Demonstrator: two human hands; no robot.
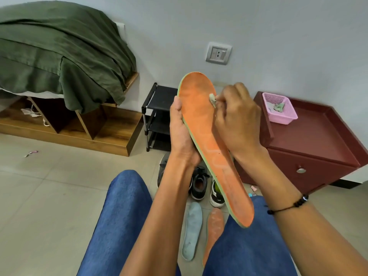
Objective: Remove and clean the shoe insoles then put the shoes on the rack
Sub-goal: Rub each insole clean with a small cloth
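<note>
Orange insole [201, 124] held tilted above shoes [199, 184], in front of black rack [159, 108]. Left edge of insole gripped by left hand [180, 132], fingers curled behind it. Small pale cloth [212, 100] pinched by right hand [237, 118] and pressed on insole near toe end. Grey insole [192, 230] and second orange insole [214, 228] laid on floor just below shoes. Pink basket [279, 108] set on maroon cabinet [310, 140], right of rack.

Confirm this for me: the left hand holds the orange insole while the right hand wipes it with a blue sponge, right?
Not quite. The head view shows the right hand pinching a small whitish wipe, not a blue sponge. The left hand does hold the orange insole.
</note>
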